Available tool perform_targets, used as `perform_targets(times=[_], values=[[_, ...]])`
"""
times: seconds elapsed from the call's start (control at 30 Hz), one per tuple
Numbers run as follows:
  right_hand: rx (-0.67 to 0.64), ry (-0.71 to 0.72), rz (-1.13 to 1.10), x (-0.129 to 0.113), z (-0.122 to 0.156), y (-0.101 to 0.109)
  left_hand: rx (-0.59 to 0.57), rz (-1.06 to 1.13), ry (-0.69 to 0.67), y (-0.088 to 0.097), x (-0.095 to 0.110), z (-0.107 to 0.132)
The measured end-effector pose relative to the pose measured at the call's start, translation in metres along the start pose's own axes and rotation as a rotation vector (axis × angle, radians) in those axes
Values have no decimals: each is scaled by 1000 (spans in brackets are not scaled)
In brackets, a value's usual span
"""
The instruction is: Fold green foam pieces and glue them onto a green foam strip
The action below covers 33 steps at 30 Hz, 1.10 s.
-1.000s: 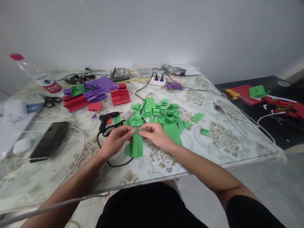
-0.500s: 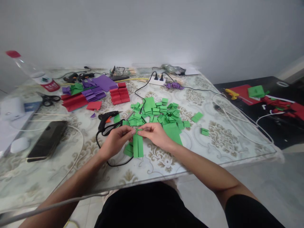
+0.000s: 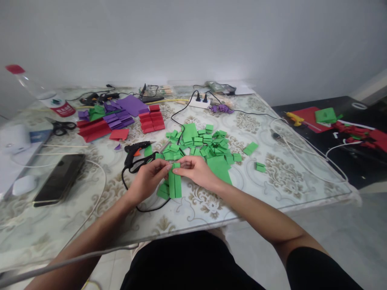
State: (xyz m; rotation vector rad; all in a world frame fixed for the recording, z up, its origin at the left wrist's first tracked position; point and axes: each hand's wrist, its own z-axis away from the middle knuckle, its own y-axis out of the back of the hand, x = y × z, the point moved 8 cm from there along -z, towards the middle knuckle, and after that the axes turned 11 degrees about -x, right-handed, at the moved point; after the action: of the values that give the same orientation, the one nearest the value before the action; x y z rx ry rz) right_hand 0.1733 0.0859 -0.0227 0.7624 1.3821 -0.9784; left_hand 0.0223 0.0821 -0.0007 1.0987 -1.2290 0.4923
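Observation:
My left hand (image 3: 148, 177) and my right hand (image 3: 196, 169) meet over the table, both pinching the top end of a long folded green paper strip (image 3: 175, 185) that hangs toward me. Behind them lies a pile of several small folded green paper pieces (image 3: 201, 143) and a larger green sheet (image 3: 221, 169). A black glue gun (image 3: 135, 153) with its cord lies just left of my left hand.
Red folded papers (image 3: 153, 120) and purple papers (image 3: 122, 117) lie at the back left beside scissors (image 3: 62, 127). A phone (image 3: 59, 178), a bottle (image 3: 45, 94), a power strip (image 3: 199, 103) and cables sit on the patterned table (image 3: 287, 173). A black side table (image 3: 356, 133) holds more paper.
Both hands stay pinched on the green strip with only slight finger movement; the view has shifted a little.

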Motion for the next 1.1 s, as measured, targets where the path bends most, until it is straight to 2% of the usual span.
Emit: perform_targets(times=[0.33, 0.57, 0.8, 1.1], values=[[11, 55, 44, 6, -1, 0, -12, 35, -30, -3, -2, 1], [32, 112, 129, 0, 3, -2, 22, 27, -2, -1, -3, 2], [-54, 87, 266, -4, 5, -8, 24, 33, -1, 0, -3, 0], [-40, 88, 264, -5, 5, -8, 23, 69, 0, 0, -3, 0]])
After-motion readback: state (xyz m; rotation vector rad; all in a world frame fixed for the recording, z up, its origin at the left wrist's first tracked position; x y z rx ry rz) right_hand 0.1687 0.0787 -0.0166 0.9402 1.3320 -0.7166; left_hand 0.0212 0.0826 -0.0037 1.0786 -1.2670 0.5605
